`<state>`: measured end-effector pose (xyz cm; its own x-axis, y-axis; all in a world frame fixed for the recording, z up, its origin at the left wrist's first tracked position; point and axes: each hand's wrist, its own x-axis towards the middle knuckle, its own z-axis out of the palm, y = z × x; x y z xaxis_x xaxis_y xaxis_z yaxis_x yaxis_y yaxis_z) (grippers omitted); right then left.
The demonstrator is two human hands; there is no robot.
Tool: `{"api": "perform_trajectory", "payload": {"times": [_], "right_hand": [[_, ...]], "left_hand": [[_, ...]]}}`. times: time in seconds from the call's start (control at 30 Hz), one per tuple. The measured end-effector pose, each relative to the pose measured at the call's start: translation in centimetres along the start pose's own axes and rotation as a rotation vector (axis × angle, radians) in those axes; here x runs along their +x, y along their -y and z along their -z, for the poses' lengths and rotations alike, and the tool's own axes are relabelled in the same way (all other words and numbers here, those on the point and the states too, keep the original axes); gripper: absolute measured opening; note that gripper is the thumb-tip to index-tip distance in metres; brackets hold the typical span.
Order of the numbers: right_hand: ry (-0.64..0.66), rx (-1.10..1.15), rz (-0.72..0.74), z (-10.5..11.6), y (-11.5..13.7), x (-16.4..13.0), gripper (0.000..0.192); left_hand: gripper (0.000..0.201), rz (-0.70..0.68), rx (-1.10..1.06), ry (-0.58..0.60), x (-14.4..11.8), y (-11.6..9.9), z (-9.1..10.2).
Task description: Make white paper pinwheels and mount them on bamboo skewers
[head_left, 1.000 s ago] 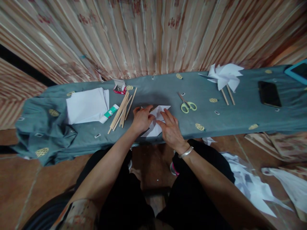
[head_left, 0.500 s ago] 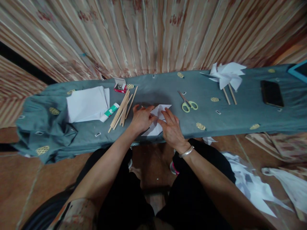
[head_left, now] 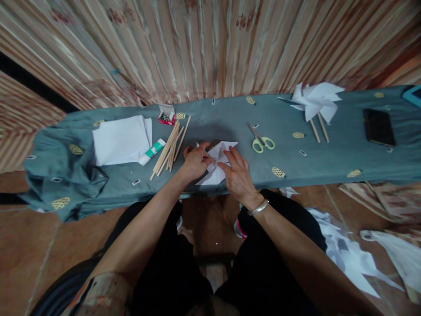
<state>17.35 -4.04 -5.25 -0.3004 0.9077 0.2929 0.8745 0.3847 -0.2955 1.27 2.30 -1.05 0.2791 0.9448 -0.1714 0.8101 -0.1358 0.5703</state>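
A folded white paper (head_left: 219, 164) lies flat on the counter (head_left: 230, 123), near its front edge and about midway along it, with pointed flaps sticking out toward the wall and toward the person. The left hand (head_left: 194, 161) rests on the paper's left part, fingers curled down and pressing it, thumb reaching toward the middle. The right hand (head_left: 237, 174) lies on the right part with fingers spread and nearly flat, fingertips meeting the left thumb over the paper's centre; neither hand closes around anything. A metal bangle (head_left: 258, 207) sits on the right wrist. Just left of the left hand lies a loose bundle of wooden sticks (head_left: 169, 147), and a glue stick (head_left: 151, 152) touches their far side. Beyond that is a stack of white sheets (head_left: 121, 139), and a small open box (head_left: 166, 116) stands near the sticks' far ends. To the right of the paper lie scissors (head_left: 261, 141) with green handles. Farther right, two finished pinwheels (head_left: 314, 103) on sticks lie together, and a dark phone (head_left: 379, 127) lies well apart near the counter's right end. Paper scraps (head_left: 345, 254) litter the floor at right.
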Motion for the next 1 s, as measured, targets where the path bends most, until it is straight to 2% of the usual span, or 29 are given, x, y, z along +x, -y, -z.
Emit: {"api": "perform_trajectory", "payload": {"times": [0.27,0.4,0.53,0.7,0.87,1.0], "right_hand": [[0.014,0.035,0.005,0.2,0.0,0.1,0.04],[0.013,0.032,0.009,0.3,-0.1,0.2,0.038],[0.025,0.025,0.002,0.4,-0.1,0.3,0.037],[0.054,0.03,-0.001,0.4,-0.1,0.2,0.038],[0.05,0.025,0.027,0.4,-0.4,-0.1,0.044],[0.068,0.033,0.032,0.7,-0.6,0.0,0.045]], "left_hand": [[0.046,-0.014,0.018,-0.022,0.0,0.3,-0.3],[0.046,-0.05,0.022,-0.115,-0.3,0.5,-0.3],[0.034,-0.174,0.034,-0.258,-1.1,0.8,-0.1],[0.025,-0.31,0.041,-0.304,-2.3,1.4,0.3],[0.025,-0.292,0.01,-0.391,-3.1,2.5,1.6],[0.024,-0.268,0.01,-0.399,-3.8,3.4,2.3]]}}
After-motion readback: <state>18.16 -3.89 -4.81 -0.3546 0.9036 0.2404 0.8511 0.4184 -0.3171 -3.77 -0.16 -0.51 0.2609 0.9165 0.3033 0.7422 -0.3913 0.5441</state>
